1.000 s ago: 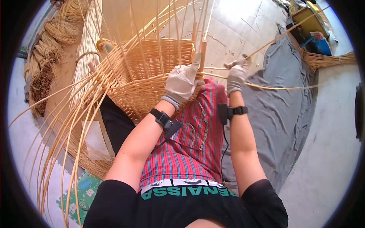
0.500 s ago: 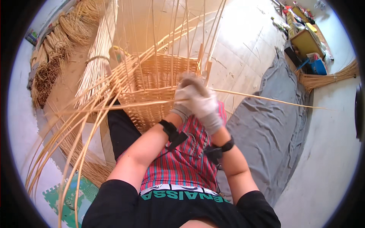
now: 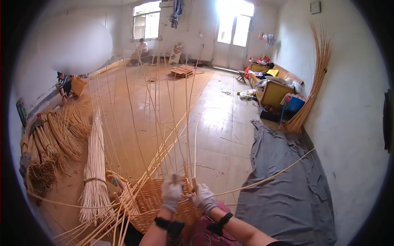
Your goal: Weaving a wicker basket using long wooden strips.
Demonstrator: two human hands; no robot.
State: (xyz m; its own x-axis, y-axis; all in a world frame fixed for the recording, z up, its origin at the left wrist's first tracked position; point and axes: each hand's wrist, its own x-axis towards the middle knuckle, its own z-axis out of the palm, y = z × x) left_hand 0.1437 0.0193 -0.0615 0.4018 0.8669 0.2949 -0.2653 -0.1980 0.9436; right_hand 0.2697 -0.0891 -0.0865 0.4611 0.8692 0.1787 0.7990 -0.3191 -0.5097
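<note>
A half-woven wicker basket (image 3: 145, 217) sits in front of my lap, with tall thin stakes rising from its walls. My left hand (image 3: 171, 194), in a pale work glove, is over the basket's right part with its fingers curled. Its fingertips are blurred, and what they hold cannot be made out. My right hand (image 3: 204, 197), gloved too, is closed at the right corner beside a thicker upright stick (image 3: 194, 183). From it a long wicker rod (image 3: 266, 178) runs out to the right. Loose rods (image 3: 123, 209) cross the basket's left side.
A tied bundle of pale rods (image 3: 92, 184) lies at left, beside darker bundles (image 3: 57, 139). A grey cloth (image 3: 283, 192) covers the floor at right. A cluttered wooden bench (image 3: 274, 95) and an upright rod bundle (image 3: 314, 90) line the right wall. Two people sit farther back.
The view has tipped up, showing the far room. My hands, close together before, are now apart, the left over the basket and the right at its corner. The long right-hand rod now slants upward.
</note>
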